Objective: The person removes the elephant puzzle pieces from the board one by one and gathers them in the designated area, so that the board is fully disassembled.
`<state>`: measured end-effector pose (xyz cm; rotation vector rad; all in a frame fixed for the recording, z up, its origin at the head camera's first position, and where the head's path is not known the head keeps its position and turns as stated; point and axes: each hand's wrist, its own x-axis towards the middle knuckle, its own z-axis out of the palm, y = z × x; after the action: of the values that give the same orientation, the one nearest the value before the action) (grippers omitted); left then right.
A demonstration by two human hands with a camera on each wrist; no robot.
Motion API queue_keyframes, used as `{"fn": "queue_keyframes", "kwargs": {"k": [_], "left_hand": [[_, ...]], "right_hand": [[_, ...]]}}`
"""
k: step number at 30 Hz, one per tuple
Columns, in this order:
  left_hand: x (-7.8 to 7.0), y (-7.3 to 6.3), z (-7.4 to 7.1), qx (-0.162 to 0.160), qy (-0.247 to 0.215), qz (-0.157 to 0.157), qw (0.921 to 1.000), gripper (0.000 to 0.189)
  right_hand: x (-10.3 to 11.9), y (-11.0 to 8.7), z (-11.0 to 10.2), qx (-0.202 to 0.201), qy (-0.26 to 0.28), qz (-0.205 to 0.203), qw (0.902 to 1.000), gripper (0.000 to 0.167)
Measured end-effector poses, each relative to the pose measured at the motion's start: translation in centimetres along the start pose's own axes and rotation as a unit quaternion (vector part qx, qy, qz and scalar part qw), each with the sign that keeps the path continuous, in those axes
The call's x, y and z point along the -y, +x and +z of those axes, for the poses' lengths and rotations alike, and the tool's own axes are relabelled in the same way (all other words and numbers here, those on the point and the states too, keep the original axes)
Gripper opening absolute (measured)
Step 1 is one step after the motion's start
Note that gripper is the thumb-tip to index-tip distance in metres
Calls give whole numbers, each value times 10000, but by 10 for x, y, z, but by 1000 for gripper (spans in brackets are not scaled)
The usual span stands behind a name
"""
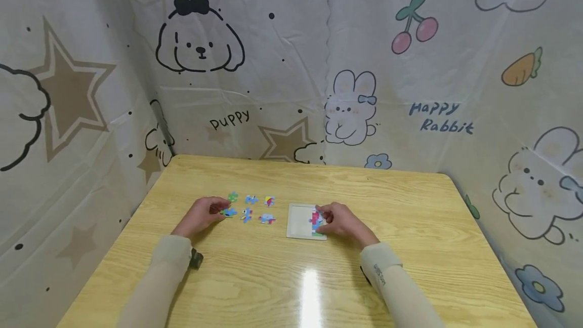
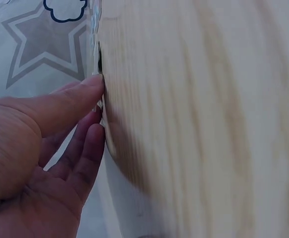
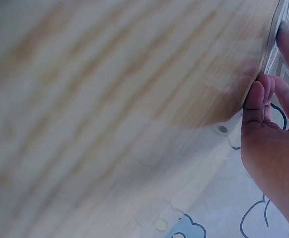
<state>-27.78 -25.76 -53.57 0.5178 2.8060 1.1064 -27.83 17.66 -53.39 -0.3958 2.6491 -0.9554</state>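
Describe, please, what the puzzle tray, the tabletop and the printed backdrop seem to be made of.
Puzzle tray: perhaps wood or card, pale and smooth-looking; too small to tell.
Tabletop: wood or wood-look laminate, with grain; a bright reflection suggests gloss.
Printed backdrop: probably thin fabric or plastic sheeting, since it shows creases and folds.

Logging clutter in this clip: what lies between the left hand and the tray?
Six loose pieces, the nearest at the left hand, then bare table before the tray; the head view shows this.
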Motion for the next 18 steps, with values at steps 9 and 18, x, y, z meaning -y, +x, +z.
{"fn": "queue_keyframes", "kwargs": {"k": [9,18], "left_hand": [[1,0,1,56,-23,75,10000,34],[-1,0,2,25,-95,-1,10000,38]], "right_hand": [[-1,0,0,43,71,-28,10000,67],[0,0,-2,94,51,-5,9999,69]]}}
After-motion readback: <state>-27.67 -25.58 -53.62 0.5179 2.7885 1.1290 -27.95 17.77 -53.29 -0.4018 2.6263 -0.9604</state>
